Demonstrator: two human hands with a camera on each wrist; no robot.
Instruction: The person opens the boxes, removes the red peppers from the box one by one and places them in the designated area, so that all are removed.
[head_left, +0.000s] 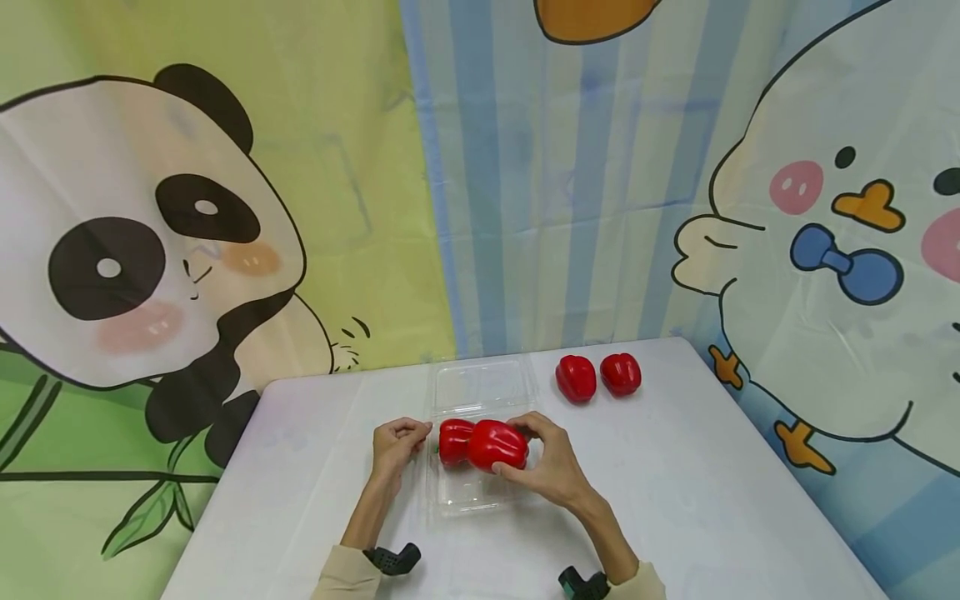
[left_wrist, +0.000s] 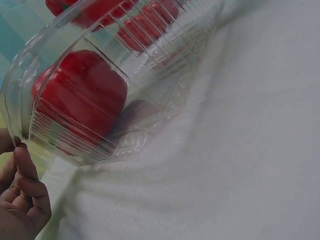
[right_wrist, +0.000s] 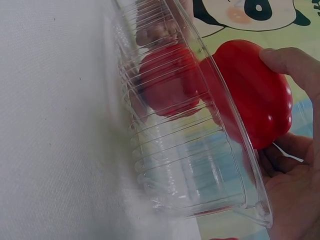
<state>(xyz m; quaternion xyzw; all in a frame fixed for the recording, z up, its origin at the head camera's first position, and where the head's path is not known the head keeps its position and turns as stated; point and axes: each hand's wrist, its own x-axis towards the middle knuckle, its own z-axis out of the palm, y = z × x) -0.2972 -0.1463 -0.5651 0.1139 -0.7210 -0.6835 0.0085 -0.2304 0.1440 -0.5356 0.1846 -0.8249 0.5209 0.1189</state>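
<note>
A clear plastic container (head_left: 472, 502) lies on the table with its hinged lid (head_left: 480, 385) folded back, away from the person. One red bell pepper (head_left: 453, 442) sits in the left part of its tray, also seen through the ribbed wall in the left wrist view. My left hand (head_left: 397, 450) pinches the container's left rim between thumb and finger. Over the tray, my right hand (head_left: 551, 467) grips a second red bell pepper (head_left: 498, 446), thumb on the near side and fingers behind. In the right wrist view this held pepper (right_wrist: 255, 95) shows above the rim.
Two more red bell peppers, one on the left (head_left: 576, 379) and one on the right (head_left: 621, 374), stand near the table's back edge, right of the lid. A white cloth covers the table (head_left: 675, 500). Behind it hangs a printed curtain (head_left: 517, 192) with cartoon animals.
</note>
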